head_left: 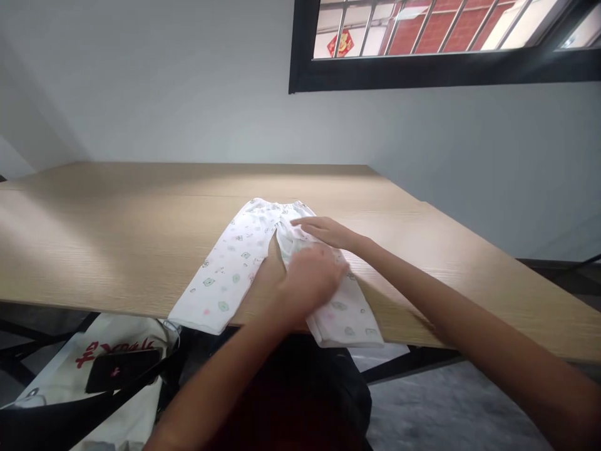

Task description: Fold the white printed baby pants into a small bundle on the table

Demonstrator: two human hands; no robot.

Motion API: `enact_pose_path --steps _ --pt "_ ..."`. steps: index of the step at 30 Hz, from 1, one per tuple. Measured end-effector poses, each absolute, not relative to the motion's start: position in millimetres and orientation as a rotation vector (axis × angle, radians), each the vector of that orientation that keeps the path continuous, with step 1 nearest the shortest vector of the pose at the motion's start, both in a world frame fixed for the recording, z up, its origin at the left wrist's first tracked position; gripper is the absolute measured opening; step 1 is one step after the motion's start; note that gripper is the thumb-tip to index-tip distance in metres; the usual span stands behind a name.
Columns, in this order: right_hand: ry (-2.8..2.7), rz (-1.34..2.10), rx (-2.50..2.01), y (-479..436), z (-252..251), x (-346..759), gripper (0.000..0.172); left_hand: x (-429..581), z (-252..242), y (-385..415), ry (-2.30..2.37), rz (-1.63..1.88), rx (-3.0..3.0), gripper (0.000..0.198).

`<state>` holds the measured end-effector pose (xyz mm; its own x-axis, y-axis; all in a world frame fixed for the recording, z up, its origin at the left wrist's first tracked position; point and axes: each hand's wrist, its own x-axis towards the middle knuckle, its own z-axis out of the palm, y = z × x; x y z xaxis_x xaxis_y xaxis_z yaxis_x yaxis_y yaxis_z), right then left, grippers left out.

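Small white trousers [235, 250] with a green and pink print lie spread on the wooden table. Their gathered waistband faces the wall, and both leg ends reach the table's near edge. My right hand [331, 232] rests with fingers stretched flat on the upper part of the right trouser leg. Just nearer to me, my left hand [314, 275] is over the same leg, smeared by motion, so its fingers cannot be made out. Part of that leg is hidden under both hands.
The wooden table [141, 238] runs back to a grey wall [188, 81] with a barred window [422, 37]. Below the near edge at left are a white cloth bag [136, 332] with red lettering and a dark phone-like object [123, 369]. Black table legs [408, 363] stand underneath.
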<state>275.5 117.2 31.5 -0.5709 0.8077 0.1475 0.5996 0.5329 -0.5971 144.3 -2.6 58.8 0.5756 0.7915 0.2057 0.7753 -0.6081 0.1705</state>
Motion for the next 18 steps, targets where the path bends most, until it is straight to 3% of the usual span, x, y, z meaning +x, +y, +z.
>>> enact_pose_path --steps 1,3,4,8,11,15,18 --pt "-2.420 0.654 -1.210 120 26 286 0.046 156 45 -15 1.333 0.369 2.741 0.040" --pt "-2.512 0.518 -1.329 133 15 299 0.047 171 13 -50 1.332 0.411 2.791 0.072" --pt "-2.517 0.439 -1.407 142 10 301 0.047 174 -2 -68 1.284 0.601 2.893 0.081" --pt "-2.288 0.311 -1.718 166 5 296 0.043 175 -32 -98 1.181 1.037 2.952 0.032" --pt "-2.162 0.465 -1.629 164 8 292 0.037 170 -19 -84 1.160 1.042 2.759 0.017" --pt "-1.562 1.075 -1.444 151 25 287 0.034 145 22 -70 1.182 1.119 2.511 0.020" --pt "-1.330 1.212 -1.270 154 49 270 0.037 99 53 -74 1.514 1.378 2.139 0.016"
